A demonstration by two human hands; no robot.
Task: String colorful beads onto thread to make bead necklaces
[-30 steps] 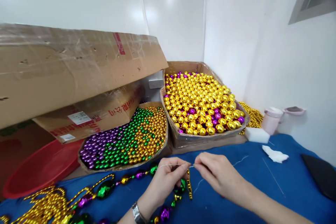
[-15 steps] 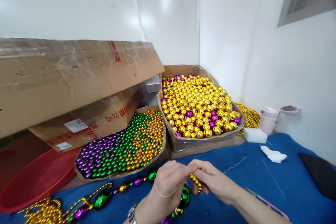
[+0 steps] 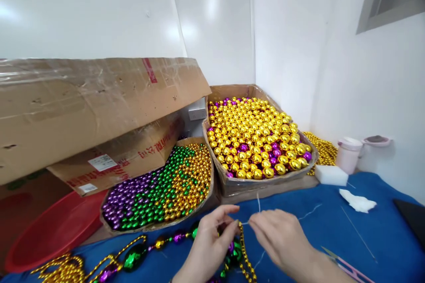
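Note:
My left hand (image 3: 210, 247) is closed, thumb and fingers pinching the top of a thin gold bead strand (image 3: 244, 250) that hangs down beside it. My right hand (image 3: 282, 236), also closed, pinches a white string (image 3: 245, 223). The string runs taut between both hands, and a loose end stands up above the right fingers. Just under my left hand, large green and purple beads (image 3: 235, 251) show in part. They seem to belong to the mixed bead garland (image 3: 134, 256) lying across the cloth at left, though my left hand hides the join.
A carton of large gold beads (image 3: 254, 137) and a box of purple, green and gold beads (image 3: 166, 185) stand behind. Pink-handled scissors (image 3: 347, 267), a white tissue (image 3: 357, 200) and a white block (image 3: 331, 175) lie right on the blue cloth (image 3: 307, 216). A red basin (image 3: 49, 234) is left.
My hands have moved apart, drawing white string between them. The gold strand, earlier bunched by the right hand, now hangs down between the hands. The view has shifted slightly.

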